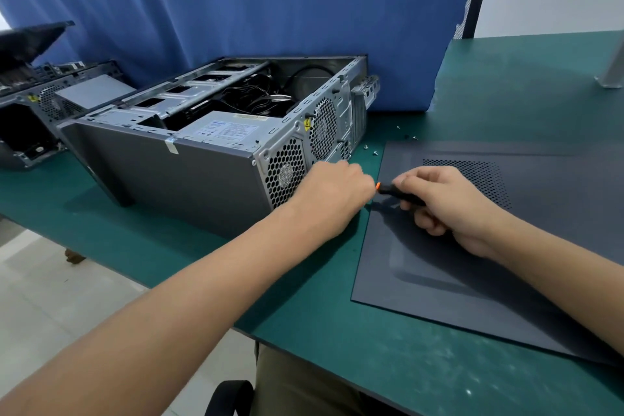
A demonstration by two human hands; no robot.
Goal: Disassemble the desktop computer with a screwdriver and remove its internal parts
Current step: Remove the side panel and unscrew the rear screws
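A grey desktop computer case (189, 172) lies on its side on the green table, its top open, showing the power supply (226, 130) and black cables (256, 98). My left hand (332, 189) is at the lower rear corner of the case, beside the power supply's vent grille, fingers curled; what they hold is hidden. My right hand (445, 203) grips a black screwdriver (395, 191) with an orange band, pointing left toward my left hand. The shaft and tip are hidden behind my left hand.
The removed dark side panel (489, 280) lies flat on the table (337, 331) under my right hand. Several loose screws (374, 152) lie by the case's rear. A second opened computer (30, 105) sits at the far left. A blue curtain hangs behind.
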